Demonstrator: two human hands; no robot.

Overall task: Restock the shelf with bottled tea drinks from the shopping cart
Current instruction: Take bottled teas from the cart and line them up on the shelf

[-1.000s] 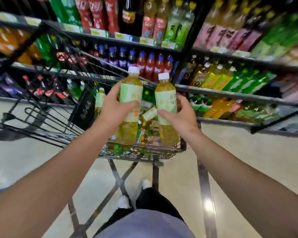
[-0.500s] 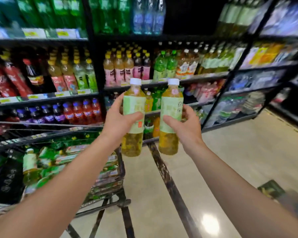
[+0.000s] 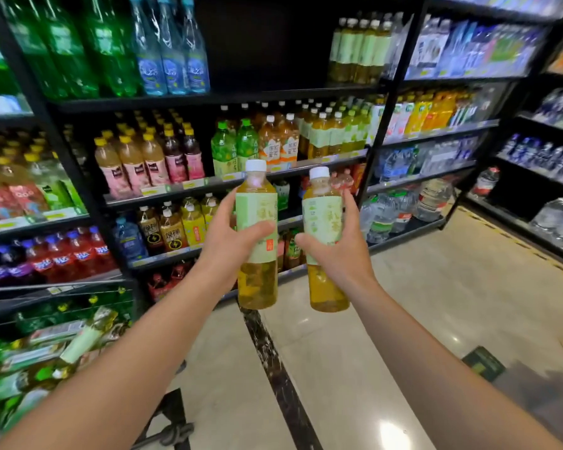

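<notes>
Two clear plastic bottles of yellow tea, one beside the other, white-capped and green-labelled, held upright before the black metal shelf.

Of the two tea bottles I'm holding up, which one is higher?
The bottle in your left hand: its white cap sits higher than the right-hand bottle's cap.

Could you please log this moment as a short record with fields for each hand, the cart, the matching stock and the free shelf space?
left hand: left hand grips an upright tea bottle, white cap, pale green label
right hand: right hand grips a second tea bottle of the same kind
cart: shopping cart at lower left, more bottles lying in it
matching stock: row of similar bottles on the top shelf
free space: dark gap left of that row
</notes>
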